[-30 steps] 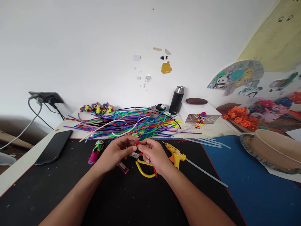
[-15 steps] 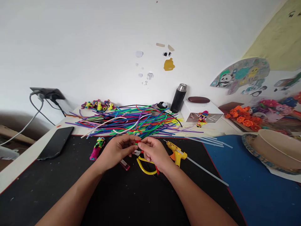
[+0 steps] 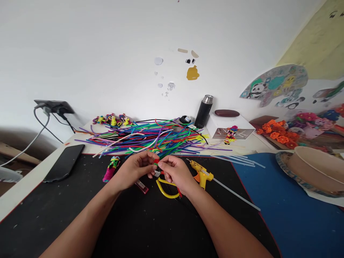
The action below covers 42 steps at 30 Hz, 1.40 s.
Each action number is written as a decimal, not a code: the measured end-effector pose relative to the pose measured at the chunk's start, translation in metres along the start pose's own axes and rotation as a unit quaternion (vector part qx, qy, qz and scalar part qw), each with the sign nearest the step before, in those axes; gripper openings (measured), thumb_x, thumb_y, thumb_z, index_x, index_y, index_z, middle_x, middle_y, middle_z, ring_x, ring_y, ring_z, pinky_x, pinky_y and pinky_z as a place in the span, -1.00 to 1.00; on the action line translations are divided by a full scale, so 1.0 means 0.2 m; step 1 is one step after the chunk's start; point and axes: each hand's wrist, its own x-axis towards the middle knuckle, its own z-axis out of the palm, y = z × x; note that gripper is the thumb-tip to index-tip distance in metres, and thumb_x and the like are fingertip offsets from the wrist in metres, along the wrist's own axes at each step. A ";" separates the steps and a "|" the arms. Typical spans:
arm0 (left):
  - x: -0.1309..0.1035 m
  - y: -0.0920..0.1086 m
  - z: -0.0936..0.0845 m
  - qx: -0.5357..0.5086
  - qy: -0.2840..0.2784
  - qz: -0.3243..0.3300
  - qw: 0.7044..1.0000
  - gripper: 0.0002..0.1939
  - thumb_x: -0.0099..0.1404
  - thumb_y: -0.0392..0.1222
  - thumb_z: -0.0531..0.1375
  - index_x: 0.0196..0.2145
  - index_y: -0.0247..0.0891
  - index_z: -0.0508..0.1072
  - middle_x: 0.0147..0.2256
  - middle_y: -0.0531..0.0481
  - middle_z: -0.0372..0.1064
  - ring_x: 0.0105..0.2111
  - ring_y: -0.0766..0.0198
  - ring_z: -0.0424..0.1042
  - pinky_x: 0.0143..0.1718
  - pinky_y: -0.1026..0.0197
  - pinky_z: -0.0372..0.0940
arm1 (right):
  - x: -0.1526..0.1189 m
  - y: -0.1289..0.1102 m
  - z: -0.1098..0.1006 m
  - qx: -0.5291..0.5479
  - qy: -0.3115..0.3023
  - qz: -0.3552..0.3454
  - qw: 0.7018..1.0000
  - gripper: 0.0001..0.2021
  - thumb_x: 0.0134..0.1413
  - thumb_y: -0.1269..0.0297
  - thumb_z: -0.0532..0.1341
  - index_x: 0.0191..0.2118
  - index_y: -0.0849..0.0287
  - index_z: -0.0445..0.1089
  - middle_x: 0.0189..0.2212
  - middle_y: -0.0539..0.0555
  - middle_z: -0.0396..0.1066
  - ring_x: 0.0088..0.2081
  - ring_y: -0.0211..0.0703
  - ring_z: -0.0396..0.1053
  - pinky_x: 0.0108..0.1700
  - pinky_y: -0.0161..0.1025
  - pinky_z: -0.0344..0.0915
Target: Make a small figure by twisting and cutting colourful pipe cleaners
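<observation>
Between the fingertips of both hands is a small red piece, mostly covered, so its exact kind cannot be made out. My left hand pinches it from the left with thumb and forefinger. From the right, my right hand closes on it with thumb and curled fingers. Beneath the hands lies a tool with a curved yellow handle, partly hidden. A dark red box rests below my left hand. Left of that hand lies a pink and green fuzzy figure piece. A yellow hot glue gun lies beside my right hand.
A heap of coloured pipe cleaners spreads along the back. Behind it stand a black flask and a white box with a small figure in front. A phone lies left; glue sticks and a bowl are right.
Both hands stay nearly in place around the small red piece. My left fingers have shifted slightly, and the view has moved a little.
</observation>
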 end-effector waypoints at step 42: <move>0.01 -0.04 -0.02 -0.184 0.095 -0.055 0.977 -0.66 -0.06 -0.19 0.61 -0.29 -0.29 0.72 -0.38 -0.05 0.58 -0.45 0.33 0.48 -0.37 0.30 0.40 | -0.02 -0.02 0.01 -0.026 -0.004 -0.013 1.000 -0.74 0.02 0.08 0.38 -0.38 0.16 0.41 -0.66 -0.17 0.24 -0.73 -0.40 0.08 -0.65 -0.35 -0.02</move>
